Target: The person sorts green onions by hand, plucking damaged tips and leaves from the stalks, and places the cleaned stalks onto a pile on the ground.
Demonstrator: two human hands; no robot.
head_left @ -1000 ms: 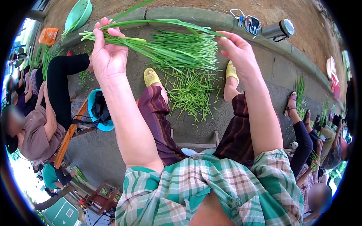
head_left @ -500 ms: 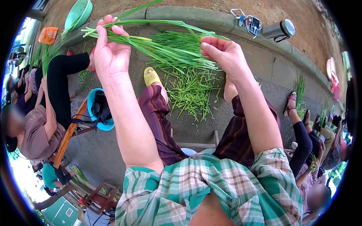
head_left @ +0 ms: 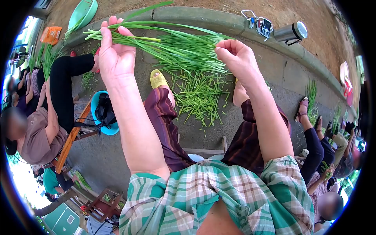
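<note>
In left hand (head_left: 116,60): leaves (head_left: 147,45), grasped, long axis crosswise, pointing right.
Right hand (head_left: 237,59): curled by their far end; cannot tell if gripping.

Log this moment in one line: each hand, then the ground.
left hand: holds green stalks; right hand: at their far end, grip unclear; ground: stalk pile, short green pieces nearer the body

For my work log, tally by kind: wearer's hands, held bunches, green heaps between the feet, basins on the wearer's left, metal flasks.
Hands: 2 (left hand, right hand)
Held bunch of green stalks: 1
Green heaps: 2 (long stalks, short pieces)
Basins: 2 (pale green basin, blue basin)
Metal flask: 1
Total: 8
</note>
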